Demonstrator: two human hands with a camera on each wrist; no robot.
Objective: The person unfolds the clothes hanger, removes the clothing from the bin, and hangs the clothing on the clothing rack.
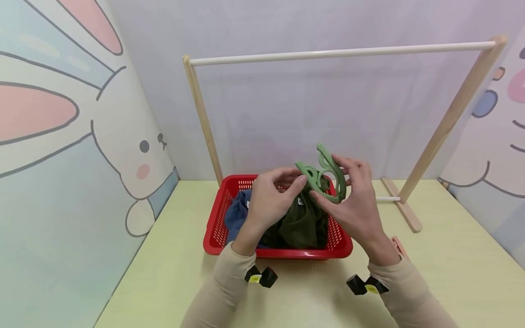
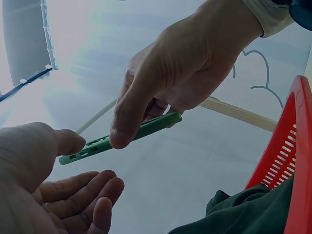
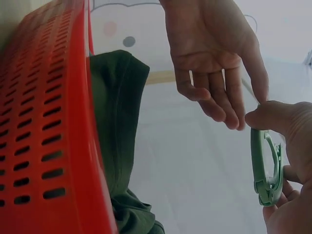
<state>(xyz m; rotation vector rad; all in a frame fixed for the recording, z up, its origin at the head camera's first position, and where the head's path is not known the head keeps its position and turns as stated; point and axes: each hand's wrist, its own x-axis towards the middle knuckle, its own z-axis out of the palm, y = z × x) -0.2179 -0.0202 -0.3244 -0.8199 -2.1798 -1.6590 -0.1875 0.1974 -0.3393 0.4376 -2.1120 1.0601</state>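
A green plastic folding clothes hanger point(image 1: 339, 180) is folded up above the basket. My right hand point(image 1: 358, 207) grips it, with thumb and fingers on opposite sides. Beside its other end is my left hand point(image 1: 272, 196); the thumb overlaps the hanger in the left wrist view, while the fingers stay loose and apart from it. In the right wrist view, the left hand point(image 3: 209, 53) has its palm showing and its thumb close to the right thumb. Below both hands, a dark green garment point(image 1: 301, 225) and a blue garment point(image 1: 238, 209) lie in the red basket point(image 1: 283, 254).
Behind the basket stands a rack with wooden uprights point(image 1: 451, 118) and a white top bar point(image 1: 340, 53). Its wooden foot point(image 1: 402, 205) rests on the table point(image 1: 164, 273) at right. A small pink object point(image 1: 398, 246) is partly hidden by my right forearm.
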